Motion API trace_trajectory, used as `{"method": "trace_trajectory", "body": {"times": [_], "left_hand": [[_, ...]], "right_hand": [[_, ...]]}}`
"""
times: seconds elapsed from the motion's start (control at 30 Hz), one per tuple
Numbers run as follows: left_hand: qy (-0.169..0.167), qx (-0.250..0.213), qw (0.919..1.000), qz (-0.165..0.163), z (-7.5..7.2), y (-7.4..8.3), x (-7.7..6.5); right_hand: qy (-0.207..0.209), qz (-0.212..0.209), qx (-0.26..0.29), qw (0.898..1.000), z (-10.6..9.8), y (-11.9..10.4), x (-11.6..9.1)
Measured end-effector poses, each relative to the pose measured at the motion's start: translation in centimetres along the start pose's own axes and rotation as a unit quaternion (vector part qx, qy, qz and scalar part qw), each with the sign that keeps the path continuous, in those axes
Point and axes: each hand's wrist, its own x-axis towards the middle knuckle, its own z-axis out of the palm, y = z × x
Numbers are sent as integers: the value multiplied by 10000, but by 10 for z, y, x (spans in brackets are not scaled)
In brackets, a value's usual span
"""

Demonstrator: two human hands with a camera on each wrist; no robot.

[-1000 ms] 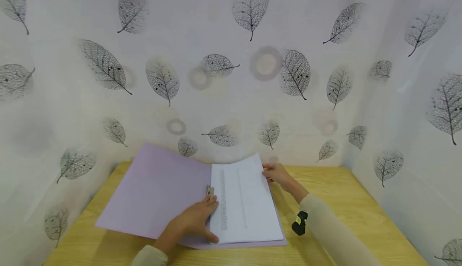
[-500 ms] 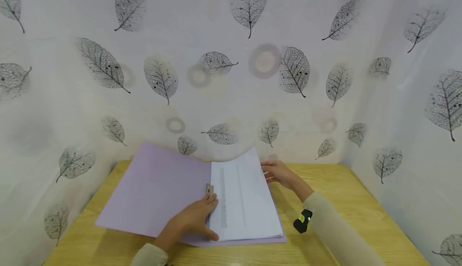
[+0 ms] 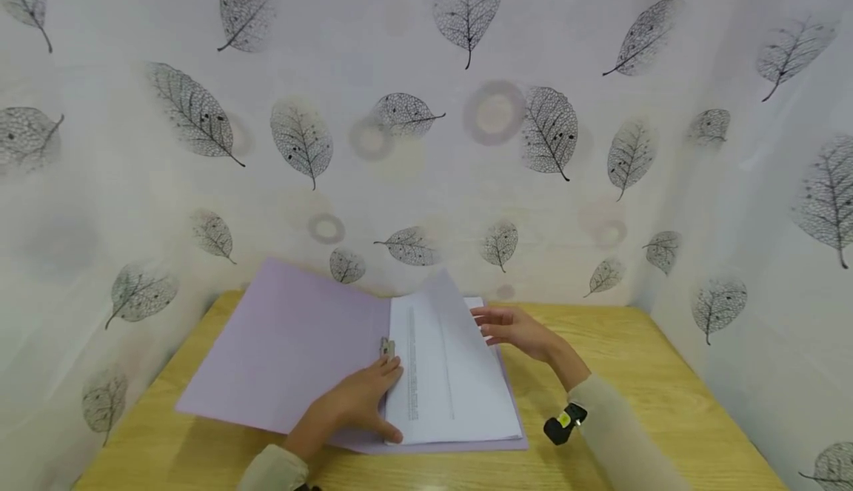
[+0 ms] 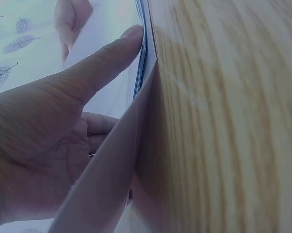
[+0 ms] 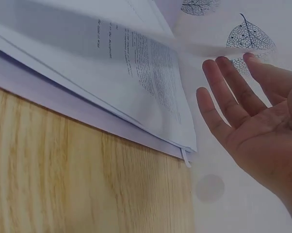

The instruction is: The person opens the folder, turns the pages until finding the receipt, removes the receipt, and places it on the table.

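A lilac folder (image 3: pixel 293 343) lies spread open, with a stack of printed sheets (image 3: pixel 460 402) on its right side and a small metal clip (image 3: pixel 387 347) at the fold. My left hand (image 3: pixel 360 401) rests along the fold below the clip, its thumb pressing near the stack's lower left corner. The top sheet (image 3: pixel 440 302) curls up and leftward at its far right corner. My right hand (image 3: pixel 523 332) is at that raised edge with fingers extended; in the right wrist view the fingertips (image 5: pixel 209 68) meet the sheet's edge. Printed text shows on the page beneath.
The wooden table (image 3: pixel 640 387) bears the folder. A pale curtain with leaf prints (image 3: pixel 546 132) hangs right behind the table's back edge and along both sides. A black device with a yellow mark (image 3: pixel 565 423) sits on my right wrist.
The top sheet's far right corner has lifted and swung left, uncovering the page below. My right hand has shifted slightly with its fingers straighter. My left hand has stayed in place.
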Motion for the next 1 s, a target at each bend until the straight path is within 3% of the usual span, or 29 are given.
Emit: {"method": "trace_trajectory", "body": {"times": [0.23,0.53,0.73,1.0], "left_hand": [[4,-12,10000,43,-1,1,0],[22,69,10000,3,-2,0,2],[37,-6,10000,48,-2,-2,3],[147,39,9998,139,-4,3,-2]], "right_hand": [[-109,-294,153,9994,8,2,-4],[-221,-706,-115,9972,24,-2,0],[-89,-1076,-587,9924,38,-6,6],[177,-1120,-1144,9869,61,-7,7]]}}
